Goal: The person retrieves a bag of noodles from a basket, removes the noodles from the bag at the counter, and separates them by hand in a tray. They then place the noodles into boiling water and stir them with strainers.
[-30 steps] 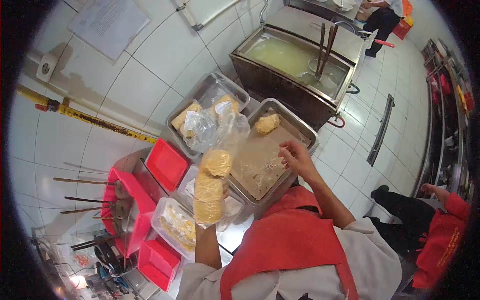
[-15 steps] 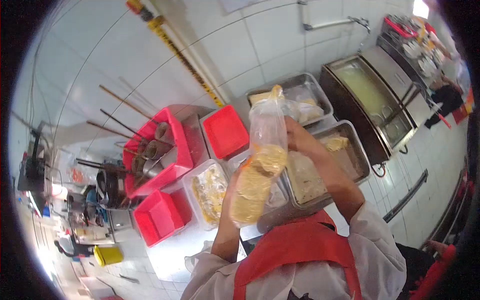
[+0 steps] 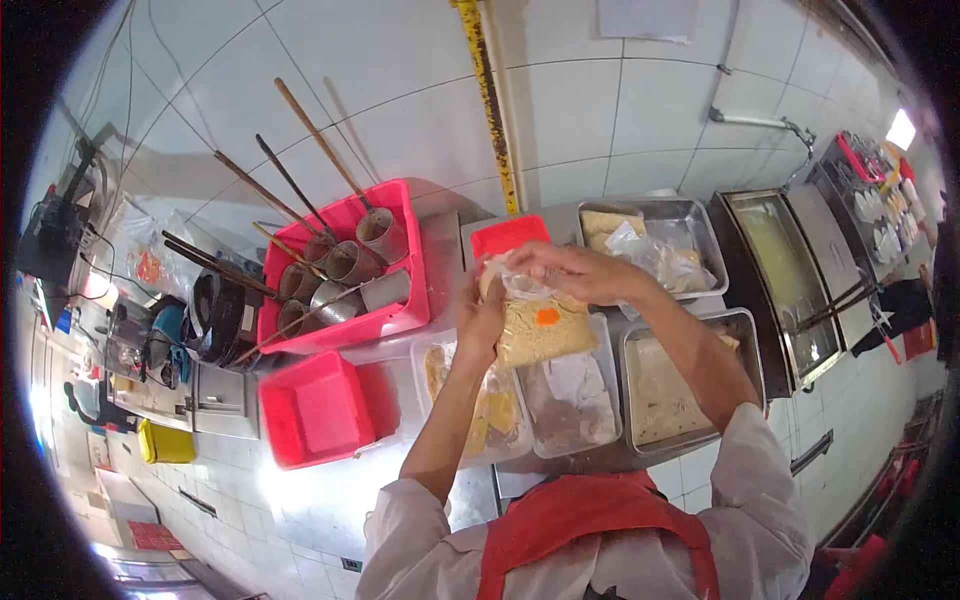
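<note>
While your left hand [image 3: 481, 325] holds the bag [image 3: 546, 336] by its side, its fingers bent, some are hidden. Your right hand [image 3: 583, 274] is over the bag's top, and I can't tell if those fingers grip. The bag hides the far end of the clear tub [image 3: 578, 449] and some of the red tray [image 3: 510, 234]. The wall paper [image 3: 645, 18] is cut off on top.

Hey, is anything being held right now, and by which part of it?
A clear bag of yellow food: the left hand grips its left side; the right hand is over its upper end, grip unclear.
</note>
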The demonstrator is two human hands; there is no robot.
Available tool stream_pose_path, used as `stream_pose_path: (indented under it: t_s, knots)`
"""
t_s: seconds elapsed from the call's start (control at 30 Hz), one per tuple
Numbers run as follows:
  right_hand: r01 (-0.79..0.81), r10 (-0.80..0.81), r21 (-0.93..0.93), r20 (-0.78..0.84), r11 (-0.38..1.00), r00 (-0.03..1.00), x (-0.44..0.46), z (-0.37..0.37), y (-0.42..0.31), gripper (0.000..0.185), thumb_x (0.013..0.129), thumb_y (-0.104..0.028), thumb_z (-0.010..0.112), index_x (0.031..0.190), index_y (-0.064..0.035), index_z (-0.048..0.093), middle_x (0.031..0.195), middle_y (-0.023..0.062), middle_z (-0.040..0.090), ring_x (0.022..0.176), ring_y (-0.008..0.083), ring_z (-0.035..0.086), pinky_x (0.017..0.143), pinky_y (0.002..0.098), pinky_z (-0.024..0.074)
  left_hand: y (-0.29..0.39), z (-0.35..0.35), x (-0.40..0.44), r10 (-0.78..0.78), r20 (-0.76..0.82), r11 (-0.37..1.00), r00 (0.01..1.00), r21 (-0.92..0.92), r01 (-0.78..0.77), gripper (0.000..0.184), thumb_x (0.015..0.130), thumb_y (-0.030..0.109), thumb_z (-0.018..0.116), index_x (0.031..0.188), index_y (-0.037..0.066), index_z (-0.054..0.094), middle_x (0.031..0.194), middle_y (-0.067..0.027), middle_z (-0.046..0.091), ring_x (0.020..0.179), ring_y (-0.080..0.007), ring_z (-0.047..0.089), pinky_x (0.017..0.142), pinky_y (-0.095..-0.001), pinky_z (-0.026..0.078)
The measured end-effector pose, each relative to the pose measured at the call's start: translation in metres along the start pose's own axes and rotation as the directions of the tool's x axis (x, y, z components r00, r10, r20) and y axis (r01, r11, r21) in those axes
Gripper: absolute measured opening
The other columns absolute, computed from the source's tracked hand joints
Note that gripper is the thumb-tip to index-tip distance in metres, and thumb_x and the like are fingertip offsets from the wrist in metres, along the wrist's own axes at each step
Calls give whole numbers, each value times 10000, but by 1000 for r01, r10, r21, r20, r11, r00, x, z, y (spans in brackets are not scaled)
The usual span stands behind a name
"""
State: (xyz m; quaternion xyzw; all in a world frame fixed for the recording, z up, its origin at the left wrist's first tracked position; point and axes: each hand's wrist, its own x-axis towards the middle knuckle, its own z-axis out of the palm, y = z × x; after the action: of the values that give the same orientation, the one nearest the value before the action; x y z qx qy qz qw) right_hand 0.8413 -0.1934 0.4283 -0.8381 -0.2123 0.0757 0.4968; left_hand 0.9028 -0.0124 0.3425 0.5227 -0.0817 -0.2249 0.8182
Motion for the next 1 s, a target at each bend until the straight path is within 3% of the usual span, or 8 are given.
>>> stream_pose_path:
  t_s: [0.1, 0.3, 0.37, 0.5, 0.6, 0.83, 0.93, 1.0]
  knots:
    - [-2, 36, 184, -180, 983, 983, 19, 2, 14, 364, 1000, -298, 418, 1245, -43, 503, 1248, 103, 560, 1180, 190, 499, 1000, 354, 388, 13, -2, 27, 554, 89, 709, 827, 471, -525, 427, 830, 62, 621, 1247, 7, 545, 1056, -127, 611, 1015, -204, 578, 860, -321, 463]
    - [119, -42, 113, -527, 986, 849, 66, -5, 77, 267, 958, -149, 505, 1181, -1, 519, 1122, 133, 609, 1064, 214, 584, 921, 332, 485, 15, -13, 90, 666, 215, 448, 714, 651, -614, 432, 802, 68, 634, 1230, 96, 582, 969, -161, 598, 925, -278, 610, 793, -363, 488]
    - [19, 319, 557, -503, 830, 803, 75, -8, 98, 313, 976, -219, 484, 1205, -7, 491, 1027, 115, 598, 926, 187, 621, 802, 315, 546, 15, -12, 101, 637, 242, 427, 732, 679, -597, 398, 798, 54, 631, 1194, 83, 599, 1011, -159, 596, 932, -278, 612, 804, -346, 491]
    - [-292, 690, 747, -293, 597, 662, 82, -20, 106, 341, 965, -278, 504, 1127, 22, 502, 983, 149, 591, 768, 241, 646, 685, 375, 588, 6, -13, 119, 595, 389, 303, 704, 702, -644, 405, 766, 119, 683, 1165, 144, 616, 1015, -121, 592, 847, -329, 625, 720, -397, 523]
    - [-348, 709, 836, -69, 425, 702, 81, -28, 127, 338, 965, -282, 487, 1121, 17, 502, 991, 163, 596, 803, 288, 647, 717, 410, 587, -4, -15, 123, 528, 507, 187, 681, 712, -676, 423, 765, 129, 696, 1177, 151, 604, 1053, -96, 587, 847, -320, 629, 661, -406, 533]
    - [-144, 710, 947, -109, 286, 696, 75, 6, 149, 329, 953, -268, 448, 1163, -21, 501, 1083, 185, 578, 933, 329, 632, 825, 486, 551, -22, -27, 141, 530, 668, 36, 522, 598, -801, 440, 773, 130, 694, 1195, 170, 577, 1129, -74, 563, 831, -291, 644, 614, -384, 546]
    - [-154, 699, 953, -77, 261, 711, 66, 8, 139, 396, 945, -345, 464, 1188, -35, 499, 1115, 197, 564, 974, 357, 615, 877, 515, 520, -22, -32, 133, 439, 727, -36, 528, 602, -798, 452, 779, 133, 694, 1212, 169, 566, 1151, -66, 553, 862, -284, 641, 618, -392, 553]
    - [-133, 704, 990, 64, 44, 708, 53, 8, 140, 568, 906, -507, 501, 1188, -14, 506, 1126, 210, 593, 1035, 363, 603, 901, 549, 487, -27, -35, 130, 420, 778, 7, 467, 512, -859, 529, 756, 134, 714, 1254, 171, 538, 1150, -69, 556, 914, -272, 632, 630, -390, 558]
